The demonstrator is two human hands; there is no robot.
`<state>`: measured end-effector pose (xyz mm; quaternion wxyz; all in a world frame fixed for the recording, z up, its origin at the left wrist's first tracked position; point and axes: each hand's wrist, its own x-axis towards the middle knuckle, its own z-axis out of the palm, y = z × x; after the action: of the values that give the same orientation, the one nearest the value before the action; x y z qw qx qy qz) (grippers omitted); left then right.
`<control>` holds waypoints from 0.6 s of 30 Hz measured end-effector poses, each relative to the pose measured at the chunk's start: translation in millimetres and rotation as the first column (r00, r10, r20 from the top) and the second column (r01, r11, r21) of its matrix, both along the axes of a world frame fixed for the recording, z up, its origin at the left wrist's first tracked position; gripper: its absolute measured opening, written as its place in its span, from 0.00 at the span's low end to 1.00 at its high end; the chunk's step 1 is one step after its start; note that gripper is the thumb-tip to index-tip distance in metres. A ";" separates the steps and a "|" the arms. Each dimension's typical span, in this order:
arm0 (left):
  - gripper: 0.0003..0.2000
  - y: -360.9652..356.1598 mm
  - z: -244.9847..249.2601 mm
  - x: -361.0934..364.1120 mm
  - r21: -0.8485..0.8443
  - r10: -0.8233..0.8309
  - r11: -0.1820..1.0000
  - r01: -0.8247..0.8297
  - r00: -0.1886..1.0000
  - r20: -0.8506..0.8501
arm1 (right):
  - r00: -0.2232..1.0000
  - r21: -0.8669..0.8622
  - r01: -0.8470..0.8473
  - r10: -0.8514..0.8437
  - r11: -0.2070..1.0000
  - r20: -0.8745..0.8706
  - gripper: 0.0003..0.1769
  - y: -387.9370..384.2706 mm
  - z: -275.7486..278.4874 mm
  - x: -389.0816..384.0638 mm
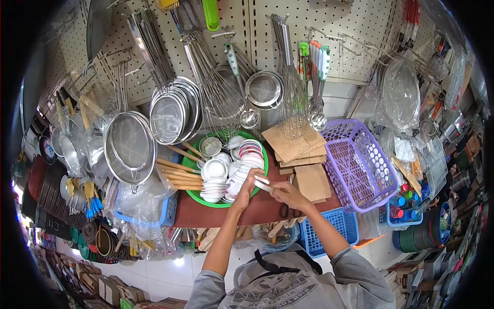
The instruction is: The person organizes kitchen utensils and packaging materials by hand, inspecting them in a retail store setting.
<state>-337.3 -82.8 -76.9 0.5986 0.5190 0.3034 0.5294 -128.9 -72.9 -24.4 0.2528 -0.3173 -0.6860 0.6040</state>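
Observation:
Between my two hands, in front of my body, is a small white dish (pixel 263 184) held at a tilt. My left hand (pixel 248 187) is closed on its left side, over the right rim of a green basin (pixel 198 198). On the dish's right side my right hand (pixel 288 193) pinches the edge. Inside the basin stand stacks of small white dishes (pixel 213 188), some with pink rims, and small strainers (pixel 210 147). Wooden handles (pixel 180 177) stick out over the basin's left edge. Brown cardboard pieces (pixel 312 183) lie right of my hands.
Right of the cardboard stands a purple basket (pixel 355 165). A blue basket (pixel 329 232) is below the edge of the red-brown table (pixel 193 217). Black scissors (pixel 288 210) lie near my right wrist. Whisks (pixel 294 103) and sieves (pixel 167 118) hang from the pegboard ahead.

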 end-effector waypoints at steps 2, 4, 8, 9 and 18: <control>0.25 -0.8 -1.4 1.9 0.064 0.063 0.996 -0.058 0.994 -0.088 | 0.998 0.045 0.020 -0.023 0.999 0.063 0.11 2.3 -9.5 1.8; 0.25 -4.8 5.8 6.2 0.130 0.141 0.984 -0.124 0.982 -0.126 | 0.994 0.119 0.012 -0.025 0.993 0.110 0.11 2.2 -8.9 1.5; 0.26 0.3 -4.7 2.5 -0.026 0.027 0.999 -0.025 0.998 0.064 | 0.997 -0.028 -0.001 -0.001 1.000 -0.076 0.13 -5.9 -5.5 -2.3; 0.26 -2.2 2.9 1.0 -0.057 -0.003 0.998 0.009 0.995 0.100 | 0.996 -0.017 -0.011 0.009 1.000 -0.090 0.13 -8.9 -0.4 -1.9; 0.27 -2.5 2.0 2.2 0.038 0.040 0.999 -0.037 0.996 -0.085 | 1.000 -0.028 0.014 -0.013 1.000 0.009 0.12 -9.8 -3.2 -0.7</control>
<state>-335.1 -85.3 -74.9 0.5652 0.5460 0.3289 0.5237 -129.6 -82.6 -27.6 0.2493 -0.3281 -0.6765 0.6104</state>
